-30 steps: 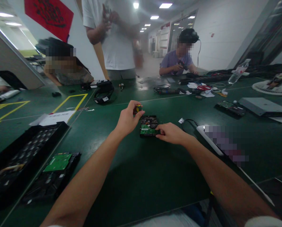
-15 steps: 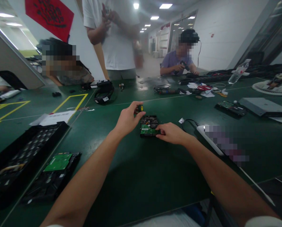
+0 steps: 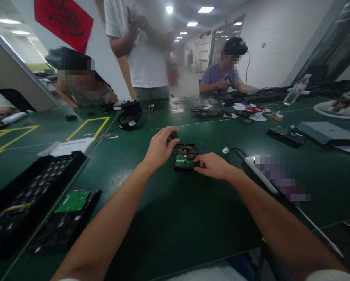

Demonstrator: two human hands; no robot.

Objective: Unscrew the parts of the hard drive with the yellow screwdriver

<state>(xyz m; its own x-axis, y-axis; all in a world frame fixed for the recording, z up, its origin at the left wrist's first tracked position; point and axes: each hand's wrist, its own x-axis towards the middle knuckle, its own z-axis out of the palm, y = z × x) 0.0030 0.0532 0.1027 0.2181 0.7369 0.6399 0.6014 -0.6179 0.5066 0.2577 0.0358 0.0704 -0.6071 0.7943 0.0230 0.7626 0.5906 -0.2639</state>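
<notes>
A hard drive (image 3: pixel 184 166) with a green circuit board lies flat on the green table in front of me. My right hand (image 3: pixel 211 164) is closed at its right edge, thumb and fingers gripping the side. Over the drive's far left corner, my left hand (image 3: pixel 161 146) pinches a short black handle (image 3: pixel 174 135), which looks like a screwdriver's. Its lower end is too dark and small to make out. To the left lies another dark drive unit (image 3: pixel 66 214) with a green board, near my left forearm.
A long black tray (image 3: pixel 31 195) fills the left side. On the right are a white power strip (image 3: pixel 259 173) with a cable, another hard drive (image 3: pixel 286 135), a grey metal box (image 3: pixel 329 132) and a bottle (image 3: pixel 297 89). Across the table, a person (image 3: pixel 222 78) sits and another (image 3: pixel 147 50) stands.
The handle in my left hand has turned, so its yellow patch no longer shows. The left fingers have shifted slightly. My right hand and the hard drive stay in place.
</notes>
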